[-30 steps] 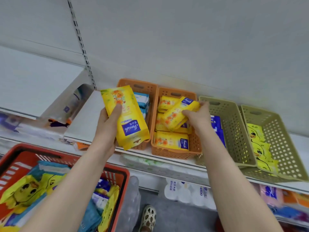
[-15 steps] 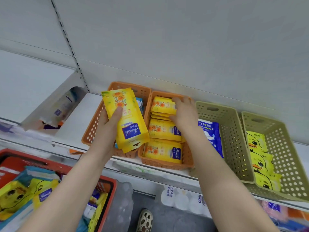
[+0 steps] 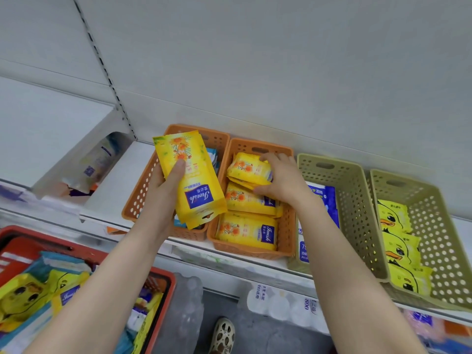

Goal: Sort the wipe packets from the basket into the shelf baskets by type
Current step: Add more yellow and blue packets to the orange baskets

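While the right hand (image 3: 283, 180) grips the rear yellow floral packet (image 3: 249, 168) in the second orange perforated basket (image 3: 260, 146), the left hand (image 3: 163, 192) clasps a long yellow floral pack (image 3: 194, 185), held lengthwise, just left of it.

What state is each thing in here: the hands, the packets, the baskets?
Left hand: grips flower packets, held upright.
Right hand: grips top packet in the second orange basket.
First orange basket: holds blue packets, mostly hidden.
Left green basket: holds blue-white packets.
Right green basket: holds duck packets in a row.
Red basket: holds mixed packets.
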Action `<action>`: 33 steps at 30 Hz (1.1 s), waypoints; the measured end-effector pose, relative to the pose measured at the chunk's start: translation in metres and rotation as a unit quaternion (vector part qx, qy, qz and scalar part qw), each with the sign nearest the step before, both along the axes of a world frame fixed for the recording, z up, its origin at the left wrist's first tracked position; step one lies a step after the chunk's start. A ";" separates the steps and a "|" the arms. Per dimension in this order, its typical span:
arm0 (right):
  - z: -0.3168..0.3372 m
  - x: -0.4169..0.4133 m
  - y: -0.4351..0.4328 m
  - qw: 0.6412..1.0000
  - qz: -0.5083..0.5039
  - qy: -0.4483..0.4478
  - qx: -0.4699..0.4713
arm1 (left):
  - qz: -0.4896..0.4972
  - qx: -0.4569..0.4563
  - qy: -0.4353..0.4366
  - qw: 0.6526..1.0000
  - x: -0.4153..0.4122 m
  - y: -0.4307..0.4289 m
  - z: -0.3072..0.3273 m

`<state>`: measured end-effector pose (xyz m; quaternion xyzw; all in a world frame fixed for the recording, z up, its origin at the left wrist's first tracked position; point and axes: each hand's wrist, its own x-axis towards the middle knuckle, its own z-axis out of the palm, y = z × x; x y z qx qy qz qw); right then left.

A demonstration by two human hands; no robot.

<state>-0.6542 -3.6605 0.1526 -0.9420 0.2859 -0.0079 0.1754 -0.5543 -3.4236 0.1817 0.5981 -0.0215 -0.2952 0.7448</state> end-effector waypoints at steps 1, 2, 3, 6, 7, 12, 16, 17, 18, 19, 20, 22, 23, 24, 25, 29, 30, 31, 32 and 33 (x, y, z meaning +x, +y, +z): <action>0.002 -0.008 0.005 1.000 0.002 0.002 0.000 | -0.001 0.000 0.000 1.000 0.000 0.001 -0.001; 0.002 -0.015 0.009 1.000 0.004 0.008 0.007 | 0.000 0.000 0.001 1.000 -0.001 0.001 -0.002; 0.002 -0.022 0.013 1.000 0.010 0.017 0.017 | 0.001 0.002 0.002 1.000 -0.001 0.002 -0.003; -0.003 -0.032 0.022 0.997 0.052 0.063 0.006 | 0.004 0.003 0.002 1.000 -0.002 0.002 -0.004; -0.005 -0.032 0.024 0.995 0.066 0.077 0.001 | 0.005 0.005 0.003 1.000 -0.002 0.003 -0.005; -0.018 -0.019 0.032 0.992 0.081 0.086 -0.039 | 0.011 0.008 0.012 1.000 -0.004 0.003 -0.006; -0.026 -0.013 0.036 0.994 0.041 0.075 -0.066 | -0.001 0.009 0.008 1.000 -0.004 0.003 -0.008; -0.026 -0.012 0.037 0.993 0.040 0.088 -0.065 | -0.008 0.008 0.011 1.000 -0.005 0.004 -0.008; -0.025 -0.011 0.036 0.992 0.043 0.107 -0.057 | -0.014 0.006 0.019 1.000 -0.005 0.004 -0.009; -0.021 -0.011 0.036 0.991 0.048 0.117 -0.036 | -0.019 0.003 0.030 0.999 -0.006 0.003 -0.009; -0.014 -0.010 0.037 0.994 0.051 0.096 -0.004 | -0.024 -0.003 0.044 0.999 -0.007 0.003 -0.009; 0.006 -0.007 0.041 0.995 0.027 -0.040 0.083 | -0.039 -0.026 0.071 0.996 -0.010 0.000 -0.008; 0.018 -0.006 0.046 0.984 0.001 -0.111 0.142 | -0.050 -0.038 0.075 0.995 -0.012 -0.002 -0.007; 0.030 -0.004 0.050 0.965 -0.019 -0.153 0.214 | -0.063 -0.045 0.068 0.995 -0.013 -0.004 -0.006; 0.038 -0.002 0.055 0.945 -0.025 -0.162 0.283 | -0.075 -0.047 0.052 0.995 -0.015 -0.007 -0.005; 0.043 -0.005 0.065 0.942 -0.002 -0.138 0.305 | -0.069 -0.010 -0.027 0.997 -0.021 -0.017 -0.002; 0.042 -0.007 0.066 0.938 0.000 -0.148 0.313 | -0.063 0.000 -0.043 0.997 -0.021 -0.018 0.000; 0.042 -0.009 0.068 0.928 -0.003 -0.159 0.338 | -0.063 0.005 -0.058 0.996 -0.022 -0.019 0.002; 0.044 -0.012 0.070 0.912 -0.008 -0.170 0.372 | -0.069 0.003 -0.068 0.995 -0.023 -0.021 0.003; 0.045 -0.014 0.071 0.895 -0.013 -0.177 0.409 | -0.080 0.001 -0.072 0.994 -0.024 -0.023 0.005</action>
